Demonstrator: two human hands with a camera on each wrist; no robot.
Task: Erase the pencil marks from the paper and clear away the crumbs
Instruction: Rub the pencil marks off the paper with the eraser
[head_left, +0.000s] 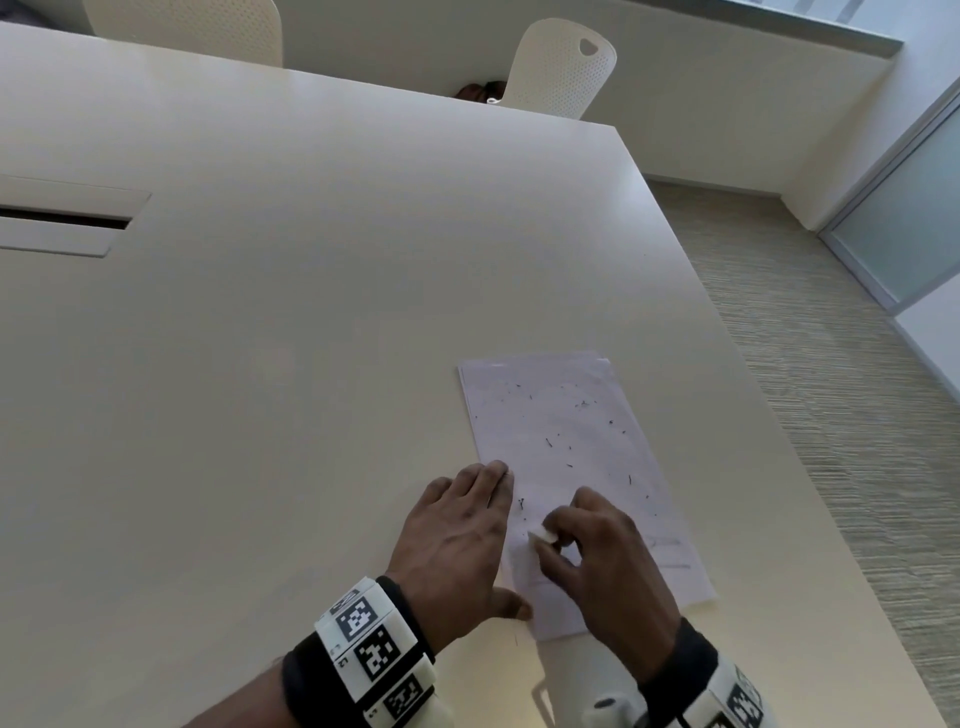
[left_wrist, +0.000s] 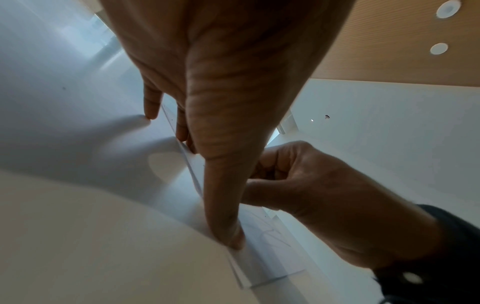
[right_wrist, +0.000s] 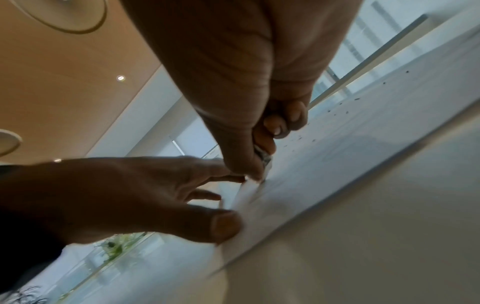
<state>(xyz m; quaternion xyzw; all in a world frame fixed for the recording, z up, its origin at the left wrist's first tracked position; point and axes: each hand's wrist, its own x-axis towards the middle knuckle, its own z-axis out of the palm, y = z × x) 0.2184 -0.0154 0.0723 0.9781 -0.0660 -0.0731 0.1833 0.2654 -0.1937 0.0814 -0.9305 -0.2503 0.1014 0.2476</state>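
An office meeting room: a large, pale, smooth bench (head_left: 311, 260) with a recessed cable hatch (head_left: 62, 218) at far left, 2 white perforated plastic chairs (head_left: 561, 67) along its far edge, grey woven carpet (head_left: 831, 389), and a frosted glass partition (head_left: 914, 223) at right.

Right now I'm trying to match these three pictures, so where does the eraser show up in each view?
Head: the eraser is low, right of centre, pinched by the right hand on the paper.
Left wrist: not visible; the left hand and the right hand's curled fingers hide it.
Right wrist: centre, at the right hand's fingertips.
Shared landmark: the left thumb pressing the paper's near edge.
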